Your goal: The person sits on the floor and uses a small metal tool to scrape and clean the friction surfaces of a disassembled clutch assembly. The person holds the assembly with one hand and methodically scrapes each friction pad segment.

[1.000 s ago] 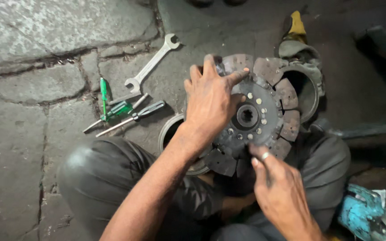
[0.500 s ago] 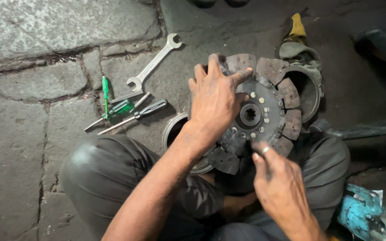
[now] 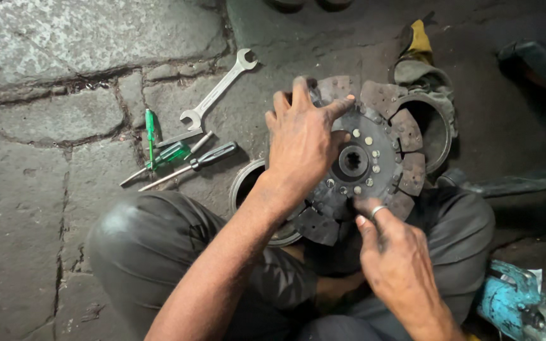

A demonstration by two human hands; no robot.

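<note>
Cracked stone floor [image 3: 39,189], wrench [image 3: 217,91], screwdrivers [image 3: 188,164] beside clutch disc [image 3: 374,158].

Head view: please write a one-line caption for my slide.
Left hand spread on a clutch disc, right hand at its lower edge; wrench and screwdrivers on the stone floor.

- Dim overall; soft light falls from the upper left, brightest on the stone floor [image 3: 45,38] far left of the left hand [image 3: 301,142].
- Right of the right hand [image 3: 399,259] everything sinks into deep shadow.
- A dull sheen sits on the knee [image 3: 121,233] below the left hand.
- Focus is fairly sharp; no glare.
</note>
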